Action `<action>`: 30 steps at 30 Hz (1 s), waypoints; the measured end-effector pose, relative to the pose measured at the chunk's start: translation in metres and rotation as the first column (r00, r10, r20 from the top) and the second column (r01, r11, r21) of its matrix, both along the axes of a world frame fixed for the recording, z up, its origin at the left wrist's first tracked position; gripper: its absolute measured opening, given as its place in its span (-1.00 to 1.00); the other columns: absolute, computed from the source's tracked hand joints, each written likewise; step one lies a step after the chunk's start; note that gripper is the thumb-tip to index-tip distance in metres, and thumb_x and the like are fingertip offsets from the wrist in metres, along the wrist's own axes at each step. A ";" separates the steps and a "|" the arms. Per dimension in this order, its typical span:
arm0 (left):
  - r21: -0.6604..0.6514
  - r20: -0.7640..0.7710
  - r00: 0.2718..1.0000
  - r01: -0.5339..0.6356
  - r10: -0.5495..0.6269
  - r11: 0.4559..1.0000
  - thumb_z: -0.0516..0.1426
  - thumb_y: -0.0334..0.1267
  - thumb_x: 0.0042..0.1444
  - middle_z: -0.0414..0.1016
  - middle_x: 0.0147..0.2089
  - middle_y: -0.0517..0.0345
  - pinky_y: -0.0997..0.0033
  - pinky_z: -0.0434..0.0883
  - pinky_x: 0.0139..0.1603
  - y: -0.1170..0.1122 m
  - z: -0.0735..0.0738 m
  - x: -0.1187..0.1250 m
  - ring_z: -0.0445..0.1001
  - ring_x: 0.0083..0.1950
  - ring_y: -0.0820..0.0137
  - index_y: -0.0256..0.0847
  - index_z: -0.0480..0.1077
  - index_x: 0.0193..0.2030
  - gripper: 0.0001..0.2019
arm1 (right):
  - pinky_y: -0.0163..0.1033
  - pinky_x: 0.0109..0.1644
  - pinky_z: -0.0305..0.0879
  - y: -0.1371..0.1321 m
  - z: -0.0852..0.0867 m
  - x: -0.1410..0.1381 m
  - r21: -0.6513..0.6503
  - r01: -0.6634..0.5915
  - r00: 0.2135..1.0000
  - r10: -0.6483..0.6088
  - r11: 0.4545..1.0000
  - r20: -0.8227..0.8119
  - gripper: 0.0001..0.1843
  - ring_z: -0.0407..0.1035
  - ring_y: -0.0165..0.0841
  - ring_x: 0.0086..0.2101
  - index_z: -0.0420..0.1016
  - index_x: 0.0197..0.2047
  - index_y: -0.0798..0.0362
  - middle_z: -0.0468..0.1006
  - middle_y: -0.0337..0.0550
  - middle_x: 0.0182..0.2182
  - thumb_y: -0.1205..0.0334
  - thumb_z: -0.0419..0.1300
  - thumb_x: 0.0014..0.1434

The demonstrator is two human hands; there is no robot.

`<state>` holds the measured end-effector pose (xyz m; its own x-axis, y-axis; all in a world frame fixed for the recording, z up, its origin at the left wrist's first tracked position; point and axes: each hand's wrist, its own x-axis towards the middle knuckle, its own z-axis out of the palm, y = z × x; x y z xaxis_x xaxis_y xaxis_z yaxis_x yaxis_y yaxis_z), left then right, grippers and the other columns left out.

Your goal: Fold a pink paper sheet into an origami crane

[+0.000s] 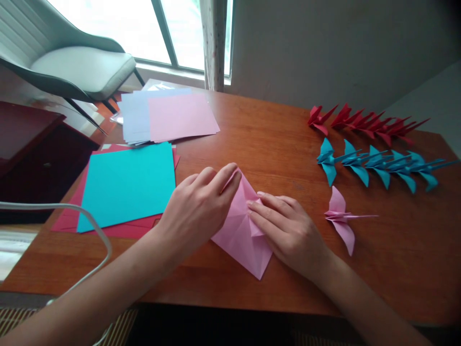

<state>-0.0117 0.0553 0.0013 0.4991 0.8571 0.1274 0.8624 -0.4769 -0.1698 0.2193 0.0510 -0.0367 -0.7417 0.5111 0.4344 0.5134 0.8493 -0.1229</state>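
Note:
A sheet of pink origami paper point(248, 254) lies on the table between my hands, with crease lines across it and its right corner folded inward. At its far corner, my left hand point(203, 202) is closed, the thumb and fingertips pinching the paper's upper edge. My right hand point(291, 230) rests on the folded right side, fingers stretched out flat and pressing the flap; its thumb is hidden. To the right of that hand sits a finished pink paper crane point(338, 217) with its wings spread.
Blue paper cranes point(374, 163) and red paper cranes point(367, 125) stand in rows at the right. Turquoise sheets point(129, 187) lie over red ones at the left, below pale sheets point(183, 115). A white cable point(104, 240) loops over the wooden table's point(273, 144) left edge.

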 end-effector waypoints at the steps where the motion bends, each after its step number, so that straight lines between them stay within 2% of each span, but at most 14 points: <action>1: -0.007 0.008 0.998 0.056 -0.056 0.998 -0.05 -0.37 0.38 0.36 0.40 0.01 0.17 0.49 -0.08 -0.004 0.000 0.000 0.44 -0.01 0.20 -0.32 0.31 0.35 -0.56 | 0.04 0.16 0.39 0.000 0.000 0.000 -0.002 -0.001 1.000 0.001 1.000 -0.001 -0.69 0.44 -0.07 0.16 0.57 0.10 0.19 0.61 -0.07 0.14 0.45 0.13 0.35; 3: -0.081 0.012 0.985 0.171 -0.170 0.982 -0.04 -0.37 0.37 0.37 0.38 0.03 0.18 0.47 -0.05 -0.012 -0.002 0.000 0.43 0.01 0.21 -0.30 0.41 0.24 -0.62 | 0.04 0.16 0.38 0.000 -0.001 0.000 -0.004 -0.006 1.000 0.006 1.000 -0.004 -0.69 0.43 -0.07 0.16 0.57 0.10 0.20 0.61 -0.06 0.13 0.45 0.12 0.35; 5: -0.136 0.009 0.978 0.210 -0.211 0.968 -0.02 -0.36 0.37 0.34 0.40 0.03 0.18 0.45 -0.02 -0.016 -0.006 0.000 0.41 0.07 0.21 -0.27 0.43 0.22 -0.63 | 0.04 0.17 0.37 0.000 -0.002 0.000 -0.008 -0.009 1.000 0.009 1.000 -0.007 -0.69 0.43 -0.06 0.16 0.57 0.10 0.21 0.62 -0.05 0.13 0.45 0.12 0.35; 10: -0.115 -0.001 0.981 0.194 -0.195 0.974 0.01 -0.32 0.37 0.31 0.42 0.02 0.20 0.43 -0.06 -0.014 -0.016 -0.001 0.38 0.01 0.22 -0.27 0.37 0.30 -0.59 | 0.03 0.19 0.36 0.000 -0.003 0.000 -0.014 -0.011 1.000 0.011 1.000 -0.011 -0.69 0.43 -0.06 0.16 0.57 0.10 0.21 0.62 -0.05 0.13 0.44 0.14 0.34; 17: -0.089 -0.034 0.979 0.199 -0.203 0.976 -0.02 -0.29 0.40 0.31 0.43 0.10 0.22 0.42 -0.10 -0.015 -0.016 -0.001 0.39 0.03 0.23 -0.20 0.34 0.35 -0.57 | 0.03 0.19 0.36 0.000 -0.002 0.000 -0.018 -0.010 1.000 0.010 1.000 -0.019 -0.70 0.43 -0.07 0.16 0.58 0.08 0.21 0.62 -0.05 0.12 0.44 0.13 0.35; 30: -0.048 -0.059 0.981 0.181 -0.183 0.982 -0.04 -0.30 0.40 0.31 0.44 0.06 0.21 0.46 -0.14 -0.019 -0.019 0.001 0.41 0.04 0.23 -0.23 0.34 0.36 -0.56 | 0.05 0.16 0.41 0.000 -0.001 0.000 -0.022 -0.004 0.999 0.003 1.000 -0.032 -0.70 0.46 -0.05 0.12 0.59 0.07 0.23 0.63 -0.04 0.10 0.47 0.17 0.31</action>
<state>-0.0111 0.0366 -0.0181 0.6531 0.7552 0.0565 0.7488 -0.6328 -0.1972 0.2192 0.0508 -0.0377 -0.7295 0.5181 0.4465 0.5058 0.8481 -0.1576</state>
